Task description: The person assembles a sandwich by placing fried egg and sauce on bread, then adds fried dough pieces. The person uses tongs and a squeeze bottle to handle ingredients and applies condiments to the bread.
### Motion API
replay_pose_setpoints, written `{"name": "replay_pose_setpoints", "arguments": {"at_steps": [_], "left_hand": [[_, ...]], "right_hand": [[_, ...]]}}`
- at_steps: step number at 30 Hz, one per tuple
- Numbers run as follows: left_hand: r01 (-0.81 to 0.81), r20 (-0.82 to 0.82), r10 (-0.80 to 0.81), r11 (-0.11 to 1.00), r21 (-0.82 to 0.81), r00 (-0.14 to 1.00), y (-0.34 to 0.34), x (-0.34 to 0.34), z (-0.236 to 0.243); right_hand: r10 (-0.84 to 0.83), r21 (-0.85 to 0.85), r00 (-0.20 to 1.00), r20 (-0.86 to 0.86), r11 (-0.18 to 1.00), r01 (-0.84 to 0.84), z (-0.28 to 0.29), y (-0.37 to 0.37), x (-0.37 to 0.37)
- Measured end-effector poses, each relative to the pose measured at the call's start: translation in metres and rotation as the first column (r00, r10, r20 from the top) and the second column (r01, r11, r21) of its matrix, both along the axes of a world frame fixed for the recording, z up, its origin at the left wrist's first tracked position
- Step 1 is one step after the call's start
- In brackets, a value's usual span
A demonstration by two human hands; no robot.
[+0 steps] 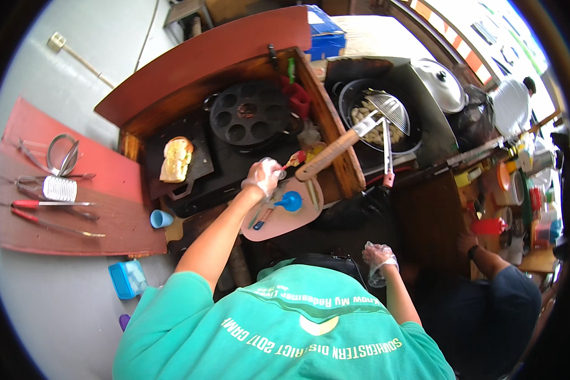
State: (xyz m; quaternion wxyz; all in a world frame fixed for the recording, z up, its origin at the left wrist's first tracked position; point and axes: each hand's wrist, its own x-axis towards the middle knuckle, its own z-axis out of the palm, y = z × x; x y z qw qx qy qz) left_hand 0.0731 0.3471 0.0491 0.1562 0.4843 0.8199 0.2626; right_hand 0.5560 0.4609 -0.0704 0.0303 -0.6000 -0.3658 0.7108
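Note:
My left hand, in a clear plastic glove, is closed on a small red utensil with yellowish food on its end. Below it lies a pink cutting board with a blue round-headed utensil and a blue-handled tool. My right hand, also gloved, hangs at my right side with its fingers curled; nothing shows in it. Toasted bread with a yellowish topping sits on the black griddle, left of my left hand. Beyond that hand is a round black pan with several hollows.
Right of the wooden partition, a wok holds food pieces, with a wire skimmer across it. Tongs and whisks lie on the red board at left. A co-worker's arm reaches toward cluttered shelves at right.

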Motion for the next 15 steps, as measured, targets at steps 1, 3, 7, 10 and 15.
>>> {"name": "replay_pose_setpoints", "arguments": {"at_steps": [1, 3, 7, 10, 15], "left_hand": [[-0.014, -0.008, 0.013, 0.990, -0.139, 1.000, 0.027, 0.004, -0.007], [0.044, -0.091, -0.072, 0.958, -0.285, 0.993, 0.068, 0.008, -0.016], [0.077, -0.019, -0.087, 0.950, -0.304, 0.996, 0.101, 0.011, -0.024], [0.127, -0.021, -0.143, 0.930, -0.346, 0.989, 0.109, 0.001, -0.050], [-0.139, 0.548, 0.317, 0.930, -0.342, 0.774, 0.129, -0.028, -0.150]], "right_hand": [[0.002, 0.018, 1.000, 0.027, 1.000, -0.002, -0.002, 0.000, 0.013], [-0.030, 0.046, 0.998, 0.056, 0.999, 0.027, -0.006, -0.003, 0.041], [-0.174, 0.018, 0.982, 0.073, 0.985, 0.173, -0.012, -0.016, 0.100], [-0.177, 0.020, 0.975, 0.130, 0.984, 0.176, -0.014, -0.030, 0.132], [-0.010, 0.042, 0.961, 0.275, 0.999, -0.002, -0.002, -0.047, 0.150]]}}
